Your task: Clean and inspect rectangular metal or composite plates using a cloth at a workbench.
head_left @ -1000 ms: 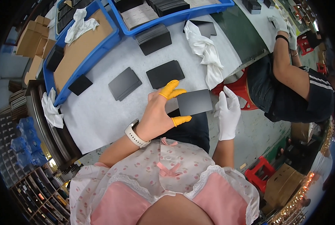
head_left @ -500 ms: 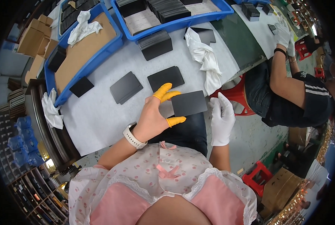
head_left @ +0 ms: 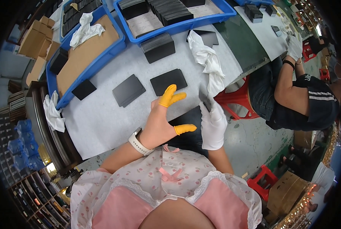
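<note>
My left hand (head_left: 158, 124), with yellow finger cots on some fingers and the thumb, is open and holds nothing. It hangs at the table's near edge, below a stack of black rectangular plates (head_left: 169, 81). Gripped in my white-gloved right hand (head_left: 214, 128) is a thin dark plate (head_left: 204, 98), turned nearly edge-on. To the left lies a fanned pile of grey plates (head_left: 128, 91). A row of black plates (head_left: 158, 47) stands farther back. Near my right hand, a crumpled white cloth (head_left: 206, 57) partly covers another dark plate (head_left: 207, 38).
A blue tray (head_left: 120, 38) at the left holds brown board, a white cloth and dark plates. Another blue tray (head_left: 140, 39) at the back holds plate rows. On the right, a co-worker (head_left: 302, 91) sits on a red stool (head_left: 233, 100).
The plate has passed from my left hand to my right and turned from flat to nearly edge-on. My right hand has moved slightly left; my left hand's fingers are now empty.
</note>
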Demonstrator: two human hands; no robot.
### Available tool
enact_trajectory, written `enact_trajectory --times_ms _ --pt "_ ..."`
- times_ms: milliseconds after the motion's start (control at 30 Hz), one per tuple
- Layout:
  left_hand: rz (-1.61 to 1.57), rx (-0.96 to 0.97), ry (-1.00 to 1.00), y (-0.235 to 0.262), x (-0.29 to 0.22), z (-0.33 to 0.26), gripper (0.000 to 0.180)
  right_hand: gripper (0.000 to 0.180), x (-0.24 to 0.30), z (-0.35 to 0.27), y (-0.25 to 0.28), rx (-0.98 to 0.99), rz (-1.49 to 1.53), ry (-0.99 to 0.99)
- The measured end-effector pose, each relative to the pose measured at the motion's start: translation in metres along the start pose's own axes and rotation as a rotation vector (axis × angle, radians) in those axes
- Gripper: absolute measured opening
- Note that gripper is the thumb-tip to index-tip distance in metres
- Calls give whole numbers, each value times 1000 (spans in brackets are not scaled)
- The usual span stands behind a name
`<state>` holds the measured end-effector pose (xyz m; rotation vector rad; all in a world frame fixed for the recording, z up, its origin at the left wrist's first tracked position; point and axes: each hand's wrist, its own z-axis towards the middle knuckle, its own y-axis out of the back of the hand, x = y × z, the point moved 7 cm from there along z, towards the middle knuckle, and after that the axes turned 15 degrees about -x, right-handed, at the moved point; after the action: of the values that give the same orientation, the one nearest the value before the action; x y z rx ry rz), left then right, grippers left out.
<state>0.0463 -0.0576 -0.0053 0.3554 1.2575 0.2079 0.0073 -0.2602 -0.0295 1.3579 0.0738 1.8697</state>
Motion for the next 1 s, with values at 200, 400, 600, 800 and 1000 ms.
enact_trajectory --times_ms 200,400,600,800,1000 --pt "226 6 -309 -14 -8 -6 101 38 17 -26 -45 187 838 -1032" --pt "177 16 -120 -13 7 -3 100 36 22 -33 -55 204 863 -1135" --pt "-201 17 -13 -24 21 -7 95 37 18 -27 -44 123 806 -1038" --pt "-43 50 -70 -23 3 0 106 38 15 -23 -39 76 802 -1023" --pt "207 -63 -259 -17 0 -4 96 38 4 -28 -44 44 714 -975"
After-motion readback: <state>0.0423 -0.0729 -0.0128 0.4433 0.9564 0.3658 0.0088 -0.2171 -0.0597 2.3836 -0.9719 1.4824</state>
